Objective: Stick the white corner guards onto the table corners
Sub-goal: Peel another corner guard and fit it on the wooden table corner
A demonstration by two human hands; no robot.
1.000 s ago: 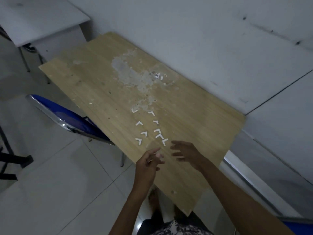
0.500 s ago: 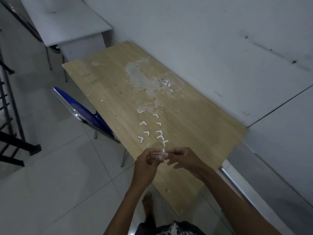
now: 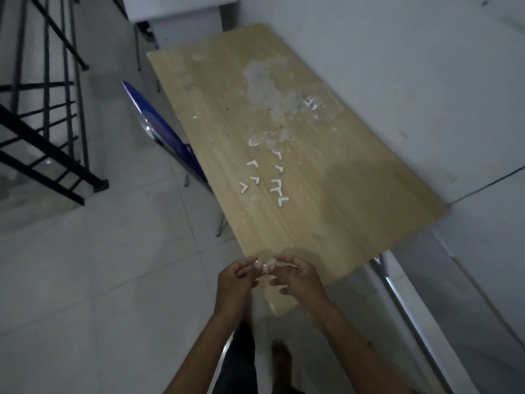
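Observation:
A light wooden table [image 3: 326, 200] runs along the wall, its near corner just below my hands. Several small white corner guards [image 3: 277, 183] lie in two loose rows on its middle. My left hand [image 3: 237, 277] and my right hand [image 3: 298, 277] meet fingertip to fingertip over the table's near left edge. Between them they pinch one small white corner guard [image 3: 268, 264], mostly hidden by the fingers. Which fingers carry it is blurred.
A blue chair [image 3: 162, 129] with metal legs is tucked under the table's left side. A black stair railing [image 3: 42, 109] stands at the far left. A white desk [image 3: 181, 12] sits beyond the table. The wall bounds the right; my feet show on the tiled floor.
My hands came together on one guard and drew back from the rows to the table's near edge. The view swung toward the near end.

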